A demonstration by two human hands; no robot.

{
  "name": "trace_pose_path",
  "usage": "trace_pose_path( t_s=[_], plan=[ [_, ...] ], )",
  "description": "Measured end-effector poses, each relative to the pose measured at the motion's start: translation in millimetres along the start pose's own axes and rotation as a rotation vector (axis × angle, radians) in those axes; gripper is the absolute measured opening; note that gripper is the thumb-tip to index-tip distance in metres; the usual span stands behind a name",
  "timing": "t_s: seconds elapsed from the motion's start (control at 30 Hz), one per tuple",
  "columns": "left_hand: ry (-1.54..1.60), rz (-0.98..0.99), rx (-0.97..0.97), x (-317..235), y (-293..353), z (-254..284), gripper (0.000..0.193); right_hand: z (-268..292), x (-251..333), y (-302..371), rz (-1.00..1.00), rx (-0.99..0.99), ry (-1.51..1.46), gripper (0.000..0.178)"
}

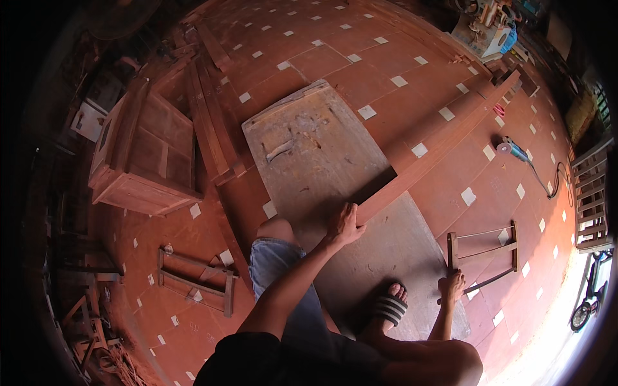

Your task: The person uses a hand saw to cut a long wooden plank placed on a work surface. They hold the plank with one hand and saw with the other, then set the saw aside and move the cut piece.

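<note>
My left hand [346, 226] is closed over the near end of a long reddish wooden beam [428, 161]. The beam runs away to the far right, crossing a worn grey board [322, 148]. My right hand [452, 285] grips a wooden frame saw [487, 253] by its near lower corner, right of the board. The saw is apart from the beam, and part of its blade is behind my fingers. My foot in a striped sandal [390, 309] rests on the near part of the board. A small pale piece [279, 150] lies on the far part.
A second frame saw [196, 280] lies on the tiled floor at left. Behind it stands a wooden cabinet [148, 151] beside long planks [209, 122]. An angle grinder [513, 149] with a trailing cord and a pink ring-shaped item [499, 110] lie at right.
</note>
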State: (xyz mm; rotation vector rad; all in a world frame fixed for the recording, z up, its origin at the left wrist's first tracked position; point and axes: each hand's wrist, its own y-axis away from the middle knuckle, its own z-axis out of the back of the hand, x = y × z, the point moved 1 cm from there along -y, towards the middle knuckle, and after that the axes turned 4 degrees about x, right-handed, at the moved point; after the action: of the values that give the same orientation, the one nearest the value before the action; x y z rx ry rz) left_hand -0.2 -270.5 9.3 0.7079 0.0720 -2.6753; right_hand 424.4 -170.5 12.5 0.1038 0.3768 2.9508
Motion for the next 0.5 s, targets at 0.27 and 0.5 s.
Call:
trace_pose_path(
  t_s=[0.27, 0.5],
  plan=[
    [-0.079, 0.079, -0.117, -15.9, 13.7, -8.8, 0.066, -27.8, -62.2, -40.7, 0.200, -0.128, 0.195, 0.024],
    [-0.022, 0.078, -0.078, -5.7, 17.2, -0.4, 0.062, -23.5, -89.6, -14.3, 0.163, -0.785, 0.138, 0.008]
  ],
)
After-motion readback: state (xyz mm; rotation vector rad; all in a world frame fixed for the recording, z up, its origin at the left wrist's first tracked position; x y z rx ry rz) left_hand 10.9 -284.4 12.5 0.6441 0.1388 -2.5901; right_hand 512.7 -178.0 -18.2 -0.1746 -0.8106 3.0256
